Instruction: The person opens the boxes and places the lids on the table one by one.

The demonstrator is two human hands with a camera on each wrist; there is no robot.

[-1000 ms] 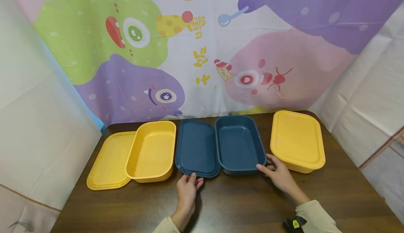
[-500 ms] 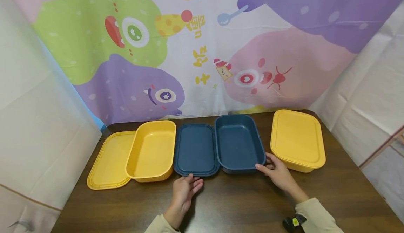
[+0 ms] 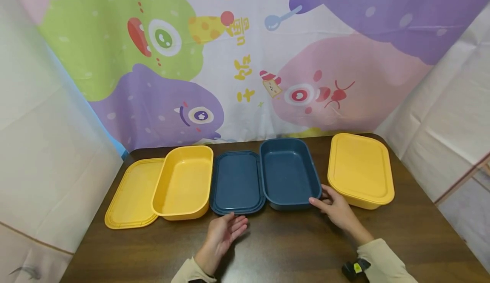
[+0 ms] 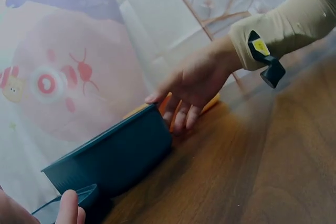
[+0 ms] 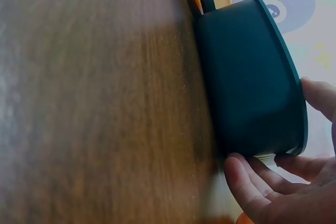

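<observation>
Risk first: right hand [image 3: 337, 208] holds the near right corner of the blue container [image 3: 290, 173], thumb on the rim and fingers curled against the outer wall, as the right wrist view shows. The grip sits at one corner only, so a pull or lift from here could swing or tip the tub. Its left edge overlaps the blue lid [image 3: 237, 182], so any slide to the left could ride over the lid or push it into the open yellow container [image 3: 184, 181]. To the right the closed yellow container [image 3: 360, 170] stands just beside the hand; a sideways sweep of the wrist could knock it.

Left hand [image 3: 225, 230] lies on the bench [image 3: 291, 249] just short of the blue lid's near edge, fingers relaxed and spread, holding nothing. In the left wrist view one fingertip sits close to the lid edge; contact cannot be told.

Containers, left to right across the far half of the bench:
- yellow lid [image 3: 132, 193], lying flat, partly tucked under the open yellow container.
- open yellow container: empty, upright.
- blue lid: flat, nothing on it.
- blue container: empty, upright, middle of the row.
- closed yellow container: lid on, contents hidden.

Backdrop: cartoon-printed cloth [image 3: 245, 53] hangs behind the bench.
</observation>
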